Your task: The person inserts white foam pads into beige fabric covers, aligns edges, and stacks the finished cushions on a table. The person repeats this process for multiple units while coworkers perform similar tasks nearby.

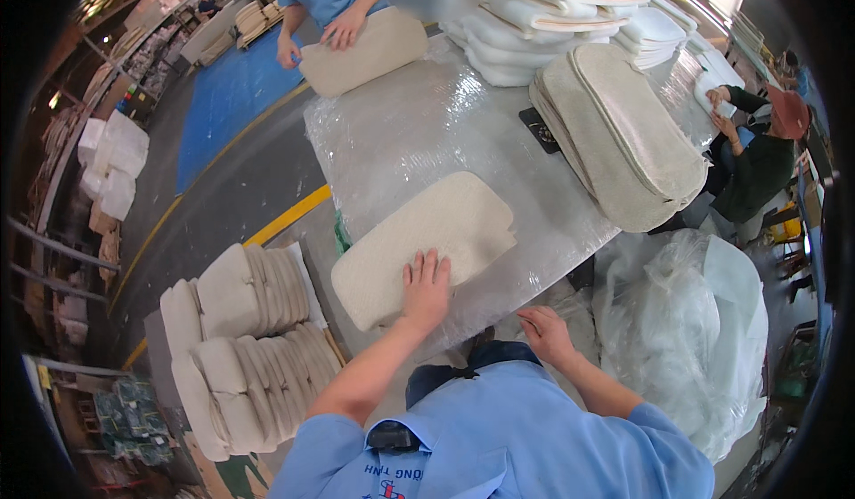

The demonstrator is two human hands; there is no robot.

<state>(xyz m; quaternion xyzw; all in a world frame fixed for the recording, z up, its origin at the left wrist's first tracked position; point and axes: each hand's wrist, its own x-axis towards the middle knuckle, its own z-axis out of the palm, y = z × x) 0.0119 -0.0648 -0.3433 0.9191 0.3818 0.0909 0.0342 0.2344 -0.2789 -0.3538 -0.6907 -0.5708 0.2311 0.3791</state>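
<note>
A beige, rounded oblong fabric pad (419, 236) lies flat at the near edge of the plastic-covered table (419, 134). My left hand (427, 287) rests open on it, fingers spread over the pad's near side. Off the table's front edge, my right hand (546, 332) is held with its fingers stretched out and nothing visible in them. A stack of similar beige pads (614, 134), with piped edges, stands on the table to the right. Beside its left side lies a small dark flat object (538, 130).
Bundles of beige pads (245, 339) stand at my lower left. A clear plastic bag of white padding (686, 330) bulges at right. White folded sheets (552, 9) are piled at the back. Across the table, a co-worker's hands (343, 29) touch another pad; another person (757, 143) works at right.
</note>
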